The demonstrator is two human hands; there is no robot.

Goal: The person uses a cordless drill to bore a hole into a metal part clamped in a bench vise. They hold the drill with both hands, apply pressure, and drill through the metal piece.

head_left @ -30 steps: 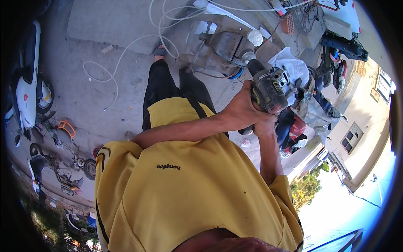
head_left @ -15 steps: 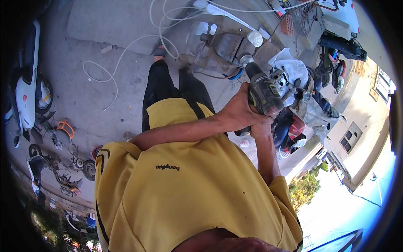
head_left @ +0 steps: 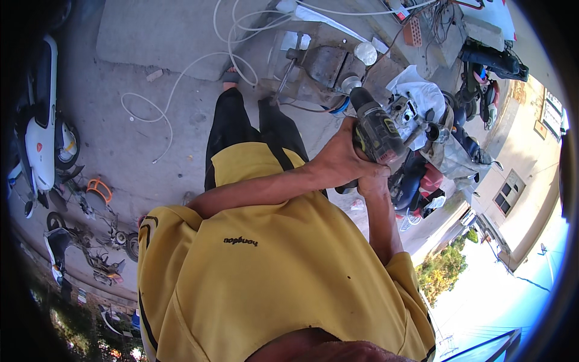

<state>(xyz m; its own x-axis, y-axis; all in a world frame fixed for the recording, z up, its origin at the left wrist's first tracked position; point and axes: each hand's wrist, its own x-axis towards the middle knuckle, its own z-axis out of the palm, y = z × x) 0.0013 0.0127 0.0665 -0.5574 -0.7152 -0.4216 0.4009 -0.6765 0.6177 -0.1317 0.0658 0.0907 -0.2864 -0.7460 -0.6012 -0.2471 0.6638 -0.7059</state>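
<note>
Both my hands are closed on a dark green and black power drill (head_left: 381,134). My left hand (head_left: 339,155) reaches across from the left and presses against the drill's side. My right hand (head_left: 373,176) is at its rear and grip, with most of its fingers hidden behind the drill and the other hand. The drill's chuck points away from me at a round silvery metal piece (head_left: 350,84) next to the jaws of a bench vise (head_left: 325,65). Whether the bit touches that piece I cannot make out. A pale round disc-like object (head_left: 365,53) sits on the vise's right.
Right of the drill lie a metal engine part (head_left: 400,111) and white cloth (head_left: 422,90). A clear hose (head_left: 166,114) loops over the ground at left. A red perforated brick (head_left: 412,32) is beyond the vise. A white scooter (head_left: 42,139) and motorcycle parts stand far left.
The drill and my hands have shifted very slightly left, and the surroundings have turned a little in view. Both hands keep their hold on the drill.
</note>
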